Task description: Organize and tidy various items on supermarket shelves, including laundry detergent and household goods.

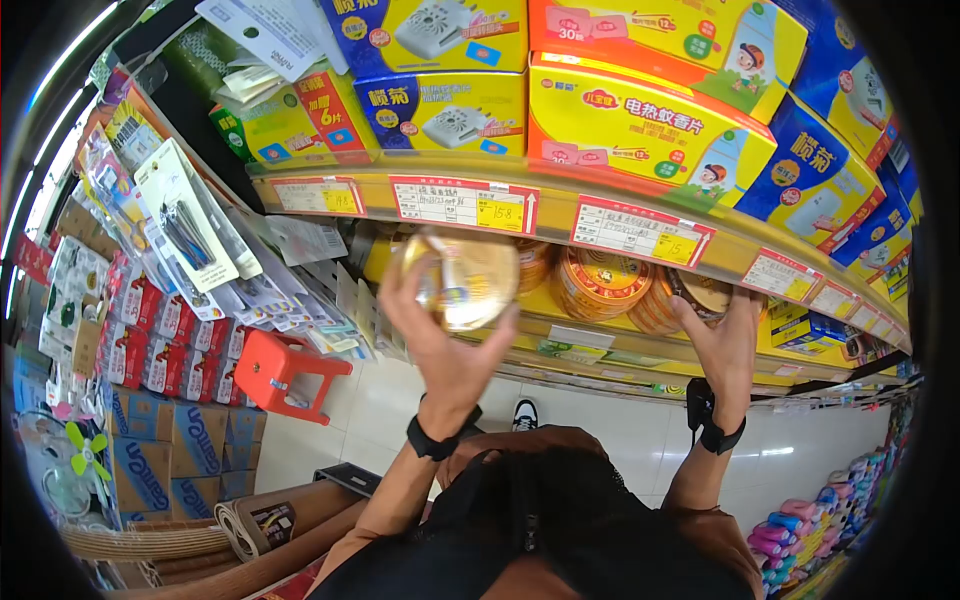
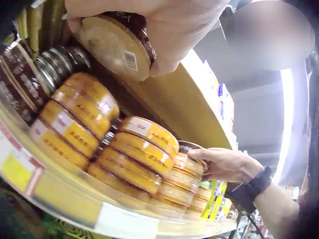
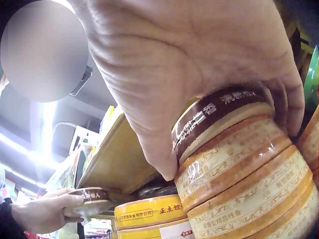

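Note:
My left hand (image 1: 440, 345) grips a round mosquito-coil tin (image 1: 482, 285) by its rim, in front of the shelf. The left wrist view shows its pale face with a barcode sticker and its dark brown side band. My right hand (image 1: 728, 345) curls over a similar brown-banded tin (image 3: 222, 113), thumb and fingers on opposite sides. That tin sits on a stack of orange-and-cream tins (image 3: 237, 154). Between the hands stand stacked yellow-orange tins (image 2: 144, 149), partly under the upper shelf's edge in the head view.
Yellow boxes (image 1: 650, 130) line the upper shelf, whose front edge carries price tags (image 1: 463, 203) just above my hands. Hanging blister packs (image 1: 185, 225) crowd the left side. A red stool (image 1: 285, 370) and rolled mats (image 1: 270, 515) stand lower left.

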Demonstrator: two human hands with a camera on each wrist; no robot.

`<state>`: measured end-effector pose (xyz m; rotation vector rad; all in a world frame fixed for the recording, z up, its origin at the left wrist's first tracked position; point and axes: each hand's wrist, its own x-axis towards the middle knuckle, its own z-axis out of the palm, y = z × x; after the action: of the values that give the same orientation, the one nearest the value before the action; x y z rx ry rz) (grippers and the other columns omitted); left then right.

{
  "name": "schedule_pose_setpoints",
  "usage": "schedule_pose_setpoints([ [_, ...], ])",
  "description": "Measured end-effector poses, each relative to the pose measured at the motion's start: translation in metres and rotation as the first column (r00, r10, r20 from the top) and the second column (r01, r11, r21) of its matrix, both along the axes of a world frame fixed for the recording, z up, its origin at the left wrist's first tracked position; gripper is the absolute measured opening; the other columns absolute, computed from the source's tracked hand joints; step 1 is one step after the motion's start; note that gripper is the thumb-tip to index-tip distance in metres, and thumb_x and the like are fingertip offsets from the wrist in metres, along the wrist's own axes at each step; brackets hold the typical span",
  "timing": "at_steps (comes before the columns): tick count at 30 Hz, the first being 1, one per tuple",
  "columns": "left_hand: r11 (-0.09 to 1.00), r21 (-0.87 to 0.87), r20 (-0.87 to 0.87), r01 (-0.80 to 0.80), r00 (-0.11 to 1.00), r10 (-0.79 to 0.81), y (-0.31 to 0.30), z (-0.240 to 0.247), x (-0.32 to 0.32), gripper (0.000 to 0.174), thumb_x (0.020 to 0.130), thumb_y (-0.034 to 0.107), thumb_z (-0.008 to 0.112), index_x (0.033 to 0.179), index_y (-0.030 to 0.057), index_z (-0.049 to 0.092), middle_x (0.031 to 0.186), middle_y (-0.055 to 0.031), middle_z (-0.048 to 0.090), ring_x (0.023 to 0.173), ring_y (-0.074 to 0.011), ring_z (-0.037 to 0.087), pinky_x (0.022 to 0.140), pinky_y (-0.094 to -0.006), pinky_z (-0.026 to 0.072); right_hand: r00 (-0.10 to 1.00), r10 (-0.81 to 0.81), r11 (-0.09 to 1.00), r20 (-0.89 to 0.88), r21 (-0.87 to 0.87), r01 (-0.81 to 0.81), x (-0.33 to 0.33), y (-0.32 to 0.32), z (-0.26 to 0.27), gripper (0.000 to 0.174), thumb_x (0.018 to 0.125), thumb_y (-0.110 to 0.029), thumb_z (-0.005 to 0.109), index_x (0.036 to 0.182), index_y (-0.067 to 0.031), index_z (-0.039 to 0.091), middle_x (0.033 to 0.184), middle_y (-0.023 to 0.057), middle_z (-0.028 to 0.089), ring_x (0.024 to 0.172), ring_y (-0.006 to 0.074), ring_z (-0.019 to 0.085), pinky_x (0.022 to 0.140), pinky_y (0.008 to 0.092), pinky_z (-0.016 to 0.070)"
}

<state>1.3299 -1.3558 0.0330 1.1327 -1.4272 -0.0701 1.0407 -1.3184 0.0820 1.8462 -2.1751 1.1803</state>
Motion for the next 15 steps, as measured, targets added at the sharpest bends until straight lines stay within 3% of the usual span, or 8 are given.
schedule_pose_setpoints([
  [4, 0.985, 0.071, 0.079, -0.157, 0.985, 0.151, -0.017, -0.015, 0.022, 0.086, 0.072, 0.011, 0.084, 0.142, -0.0021, 0.036, 0.142, -0.023, 0.038, 0.133, -0.0383, 0.04, 0.114, -0.0465, 0.0325, 0.999, -0.011, 1.0, -0.04, -0.008, 0.01, -0.005, -0.001, 0.0, 0.074, 0.077, -0.027, 0.086, 0.134, 0.0045, 0.053, 0.132, 0.0275, 0.056, 0.122, 0.0443, 0.052, 0.105, 0.046, 0.0407],
  [9, 0.982, 0.08, 0.136, -0.174, 0.977, 0.162, -0.052, -0.035, 0.045, 0.086, 0.074, 0.013, 0.085, 0.141, -0.0056, 0.035, 0.139, -0.0238, 0.04, 0.132, -0.0391, 0.04, 0.113, -0.0452, 0.0333, 1.0, -0.013, 1.0, 0.01, 0.007, 0.013, 0.005, 0.0, 0.001, 0.075, 0.076, -0.027, 0.087, 0.134, 0.0044, 0.052, 0.132, 0.0271, 0.055, 0.123, 0.0445, 0.051, 0.106, 0.0461, 0.0402],
  [15, 0.98, 0.193, 0.194, -0.038, 0.981, 0.0, -0.063, -0.029, 0.049, 0.076, 0.079, 0.016, 0.083, 0.138, -0.0046, 0.04, 0.138, -0.0253, 0.041, 0.131, -0.0415, 0.041, 0.11, -0.0465, 0.0352, 1.0, -0.015, 1.0, 0.019, -0.005, 0.015, 0.0, 0.002, -0.005, 0.078, 0.076, -0.027, 0.087, 0.137, 0.0039, 0.05, 0.135, 0.0272, 0.053, 0.126, 0.0438, 0.048, 0.109, 0.0466, 0.0377],
])
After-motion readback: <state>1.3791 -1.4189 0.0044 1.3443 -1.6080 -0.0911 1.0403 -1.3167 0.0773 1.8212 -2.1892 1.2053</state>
